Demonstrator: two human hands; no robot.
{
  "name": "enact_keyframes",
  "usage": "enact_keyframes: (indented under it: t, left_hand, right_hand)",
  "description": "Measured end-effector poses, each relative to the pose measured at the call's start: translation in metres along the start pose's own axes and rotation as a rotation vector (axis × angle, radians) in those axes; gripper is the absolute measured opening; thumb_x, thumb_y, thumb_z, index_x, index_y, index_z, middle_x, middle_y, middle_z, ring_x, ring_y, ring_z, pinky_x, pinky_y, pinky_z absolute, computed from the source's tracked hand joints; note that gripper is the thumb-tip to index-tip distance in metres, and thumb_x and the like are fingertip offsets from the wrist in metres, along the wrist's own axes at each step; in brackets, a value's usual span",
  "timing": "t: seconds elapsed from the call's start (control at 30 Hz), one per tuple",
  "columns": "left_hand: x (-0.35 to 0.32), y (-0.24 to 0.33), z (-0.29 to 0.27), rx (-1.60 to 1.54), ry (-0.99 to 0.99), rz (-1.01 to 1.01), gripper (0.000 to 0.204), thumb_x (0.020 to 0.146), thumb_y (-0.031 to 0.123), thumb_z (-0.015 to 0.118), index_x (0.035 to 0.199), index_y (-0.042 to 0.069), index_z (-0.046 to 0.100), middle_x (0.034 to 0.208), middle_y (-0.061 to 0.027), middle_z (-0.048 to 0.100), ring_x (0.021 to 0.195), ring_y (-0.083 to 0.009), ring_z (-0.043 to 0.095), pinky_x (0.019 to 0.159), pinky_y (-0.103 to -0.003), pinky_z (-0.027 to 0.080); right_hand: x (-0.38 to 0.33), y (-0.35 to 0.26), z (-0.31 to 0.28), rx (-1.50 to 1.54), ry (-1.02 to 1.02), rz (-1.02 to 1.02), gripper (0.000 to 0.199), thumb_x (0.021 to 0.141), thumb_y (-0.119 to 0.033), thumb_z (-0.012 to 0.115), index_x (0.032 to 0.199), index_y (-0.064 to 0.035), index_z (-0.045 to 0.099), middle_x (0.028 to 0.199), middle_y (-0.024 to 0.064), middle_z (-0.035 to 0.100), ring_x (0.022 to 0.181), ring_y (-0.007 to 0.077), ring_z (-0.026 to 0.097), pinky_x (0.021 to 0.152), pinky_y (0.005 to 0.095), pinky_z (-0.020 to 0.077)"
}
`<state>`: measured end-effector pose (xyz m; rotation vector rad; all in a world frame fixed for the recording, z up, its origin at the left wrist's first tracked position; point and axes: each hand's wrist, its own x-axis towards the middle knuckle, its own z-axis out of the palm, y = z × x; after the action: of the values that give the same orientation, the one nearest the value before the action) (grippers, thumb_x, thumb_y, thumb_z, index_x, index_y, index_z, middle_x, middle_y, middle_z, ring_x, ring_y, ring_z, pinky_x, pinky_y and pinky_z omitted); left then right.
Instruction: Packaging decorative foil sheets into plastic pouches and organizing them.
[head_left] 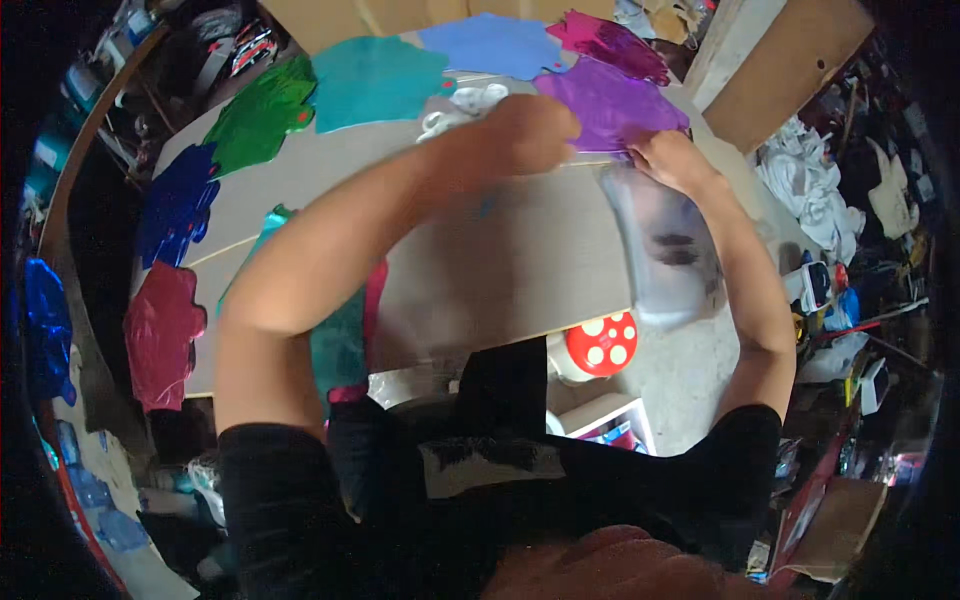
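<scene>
A: Report the position of each hand.

B: The left hand point(530, 130) is curled, fingers pressed together, at the far edge of the bench point(480, 270). It is blurred, so it cannot be told whether it pinches anything. It lies just beside the purple foil sheet point(610, 105) and a small white item point(465, 105). The right hand point(675, 160) rests on the near edge of the same purple sheet, fingers bent and apparently pinching its border. A clear plastic sleeve point(665, 250) lies against the right forearm and overhangs the right edge of the bench.

A: Where is the purple sheet?

B: At the far right corner of the bench, flat, partly overlapped by a magenta foil shape point(615, 45) beyond it.

A: Expected handling?

B: Judged from its shine and creasing, it is thin metallic film: very light, limp, slippery and easily wrinkled or torn. The recommended hold is at the edge, with a fingertip pinch at two separated points to prevent folding.

A: Other items?

B: Further foil shapes lie along the far and left edges: blue point(490, 45), teal point(375, 80), green point(260, 115), dark blue point(175, 205) and red point(160, 335). A red stool with white dots point(605, 345) stands below the near edge.
</scene>
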<state>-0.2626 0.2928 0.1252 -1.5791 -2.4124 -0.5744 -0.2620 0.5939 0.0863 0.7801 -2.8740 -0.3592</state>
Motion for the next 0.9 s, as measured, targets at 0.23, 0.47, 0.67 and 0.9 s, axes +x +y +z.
enact_keyframes:
  t: [0.23, 0.47, 0.67, 0.9]
  left_hand:
    - [0.064, -0.005, 0.068, 0.354, 0.187, 0.104, 0.024, 0.076, 0.026, 0.069, 0.091, 0.007, 0.068, 0.086, -0.0102, 0.060, 0.088, -0.0305, 0.059, 0.076, -0.045, 0.047]
    - [0.083, -0.008, 0.074, 0.424, 0.139, 0.179, 0.034, 0.072, 0.041, 0.071, 0.080, 0.009, 0.072, 0.087, -0.0063, 0.057, 0.096, -0.0229, 0.053, 0.078, -0.041, 0.042]
    - [0.098, 0.004, 0.070, 0.423, 0.018, 0.254, 0.032, 0.077, 0.039, 0.068, 0.080, 0.008, 0.073, 0.094, -0.0075, 0.059, 0.095, -0.0258, 0.055, 0.080, -0.044, 0.043]
    - [0.107, -0.040, 0.114, 0.029, 0.058, -0.062, 0.036, 0.087, 0.032, 0.060, 0.111, 0.006, 0.066, 0.115, -0.0150, 0.063, 0.109, -0.0331, 0.058, 0.096, -0.046, 0.045]
  right_hand:
    - [0.019, 0.043, 0.010, 0.925, 0.164, 0.182, 0.018, 0.079, -0.017, 0.076, 0.075, -0.0046, 0.064, 0.067, 0.0049, 0.063, 0.059, 0.0183, 0.057, 0.055, 0.0332, 0.0443]
    - [0.033, 0.064, 0.000, 1.331, -0.045, 0.390, 0.023, 0.076, -0.018, 0.082, 0.069, -0.0076, 0.063, 0.065, -0.0037, 0.059, 0.058, 0.0082, 0.050, 0.052, 0.0246, 0.0398]
    - [0.039, 0.080, -0.008, 1.252, 0.189, 0.336, 0.022, 0.074, -0.015, 0.085, 0.076, -0.0077, 0.064, 0.068, -0.0027, 0.061, 0.061, 0.0075, 0.052, 0.054, 0.0228, 0.0409]
    - [0.051, 0.087, -0.061, 1.161, 0.199, 0.186, 0.012, 0.088, -0.018, 0.072, 0.090, -0.0094, 0.064, 0.077, -0.0087, 0.057, 0.069, 0.0014, 0.049, 0.059, 0.0194, 0.0388]
